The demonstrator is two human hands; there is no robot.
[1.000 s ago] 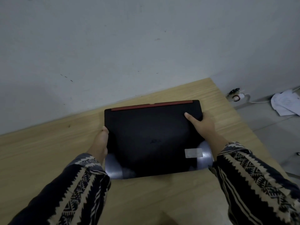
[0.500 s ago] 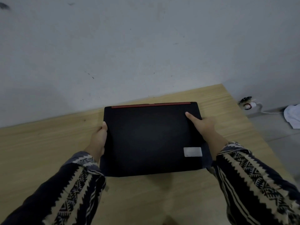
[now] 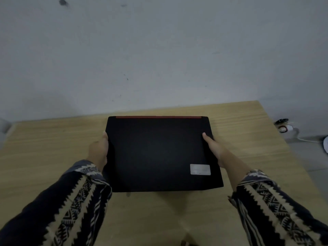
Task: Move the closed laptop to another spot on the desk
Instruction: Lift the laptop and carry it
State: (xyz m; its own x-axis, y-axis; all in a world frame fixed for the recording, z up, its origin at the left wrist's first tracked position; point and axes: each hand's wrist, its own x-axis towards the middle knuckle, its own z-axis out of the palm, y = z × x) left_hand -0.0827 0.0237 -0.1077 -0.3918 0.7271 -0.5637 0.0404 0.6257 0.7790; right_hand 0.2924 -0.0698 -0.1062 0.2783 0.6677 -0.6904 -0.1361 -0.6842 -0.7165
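The closed laptop (image 3: 159, 153) is black, with a red strip along its far edge and a pale sticker near its front right corner. It sits in the middle of the wooden desk (image 3: 53, 139), its near edge a little above the desk top with a shadow under it. My left hand (image 3: 99, 150) grips the laptop's left edge, thumb on top. My right hand (image 3: 215, 148) grips the right edge, thumb resting on the lid. Both arms wear dark patterned sleeves.
A grey-white wall (image 3: 159, 59) rises right behind the desk's far edge. The desk's right edge runs diagonally at the right; beyond it on the floor lie a white plug with a cable (image 3: 285, 128) and something white at the frame's edge.
The laptop has come up off the desk and squared to my view between both hands. The view has tilted upward and to the left, showing more wall.
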